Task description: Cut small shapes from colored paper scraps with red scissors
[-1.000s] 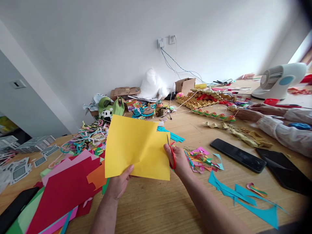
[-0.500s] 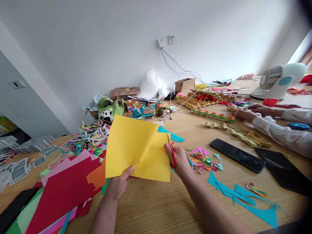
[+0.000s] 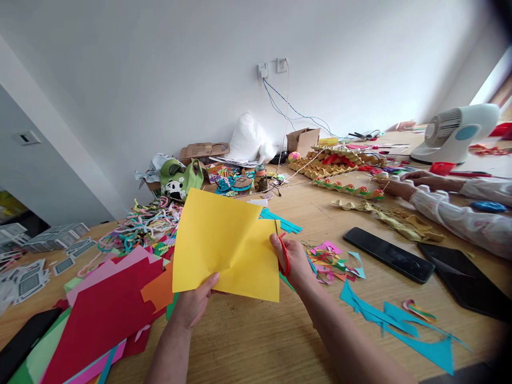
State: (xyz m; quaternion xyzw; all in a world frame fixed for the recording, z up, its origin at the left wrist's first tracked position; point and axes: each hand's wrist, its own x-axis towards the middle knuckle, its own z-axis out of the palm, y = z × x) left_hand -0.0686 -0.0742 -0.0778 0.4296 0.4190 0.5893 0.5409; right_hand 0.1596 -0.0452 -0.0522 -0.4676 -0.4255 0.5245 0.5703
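A yellow sheet of paper (image 3: 220, 240) is held up over the table, creased near its lower middle and with a corner cut out at the upper right. My left hand (image 3: 196, 304) pinches its bottom edge, thumb in front and fingers behind. At the right edge, my right hand (image 3: 294, 261) is closed around red-handled scissors (image 3: 284, 255), its thumb lying against the paper. One dark blade shows beside the sheet's upper right edge; the rest of the blades is hidden. Blue paper strips (image 3: 282, 221) lie just beyond that corner.
Left are red paper sheets (image 3: 102, 309) and a pile of pipe cleaners (image 3: 148, 221). Right lie paper scraps (image 3: 330, 261), blue offcuts (image 3: 396, 322), a phone (image 3: 388, 255) and a black tablet (image 3: 464, 277). Another person's hands (image 3: 408, 184) work by egg-carton pieces (image 3: 348, 188). A white fan (image 3: 460, 133) stands behind.
The yellow paper's right part has dipped slightly, and the white object behind its top right corner shows more. Both hands keep nearly the same position and grip.
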